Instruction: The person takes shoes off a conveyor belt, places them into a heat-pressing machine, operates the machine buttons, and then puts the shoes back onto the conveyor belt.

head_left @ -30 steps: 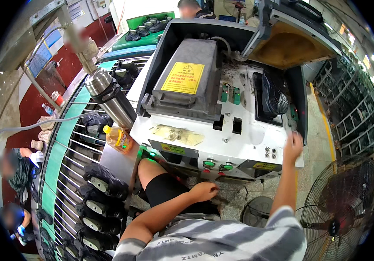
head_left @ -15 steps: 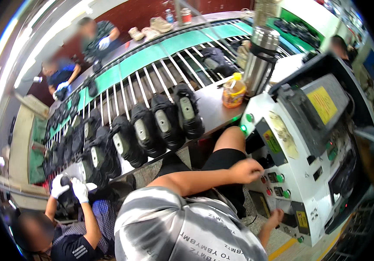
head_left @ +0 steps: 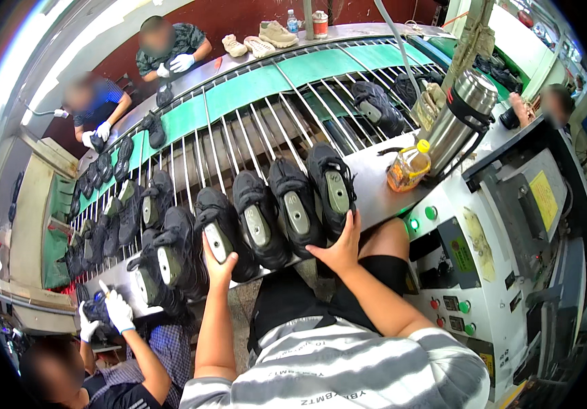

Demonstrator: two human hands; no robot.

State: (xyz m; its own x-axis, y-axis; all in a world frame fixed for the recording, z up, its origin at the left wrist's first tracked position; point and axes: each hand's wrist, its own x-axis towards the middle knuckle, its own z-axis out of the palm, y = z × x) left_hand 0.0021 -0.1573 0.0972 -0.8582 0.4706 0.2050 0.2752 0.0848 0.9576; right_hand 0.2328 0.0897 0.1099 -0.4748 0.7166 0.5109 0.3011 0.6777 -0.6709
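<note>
Several black lace-up shoes stand side by side along the near metal edge, heels toward me, each with a grey-green shoe last inside. My left hand point(head_left: 219, 264) is at the heel of the left black shoe point(head_left: 213, 213), its thumb and fingers spread around it. At the right end of this group, my right hand point(head_left: 342, 251) clasps the heel of another black shoe point(head_left: 326, 170), fingers along its right side and thumb toward its neighbour. Between my hands stand two more, a black shoe point(head_left: 271, 251) and a black shoe point(head_left: 285, 178). The undersides of my fingers are hidden.
Beyond is a rack of metal bars and a green belt point(head_left: 239, 97). At right stand a bottle of orange drink point(head_left: 406, 169), a steel flask point(head_left: 467, 109) and a white machine point(head_left: 491, 273) with buttons. A gloved co-worker point(head_left: 119, 313) handles a shoe at left; others work across the belt.
Both my hands have moved from the machine's button panel at right to the row of shoes. My view has turned, and my arms now reach forward.
</note>
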